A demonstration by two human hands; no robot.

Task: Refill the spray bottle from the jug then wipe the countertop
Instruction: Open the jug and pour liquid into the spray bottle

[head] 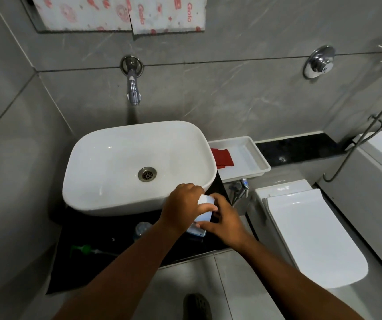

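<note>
Head view, lower middle of frame: my left hand (183, 205) and right hand (223, 224) both grip the white jug (205, 210) on the black countertop (107, 229). Probably heavy and slick, so I'd grab low on the body.

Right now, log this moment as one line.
both hands on white jug | left hand on top | right hand on side | spray head lying on countertop
</note>
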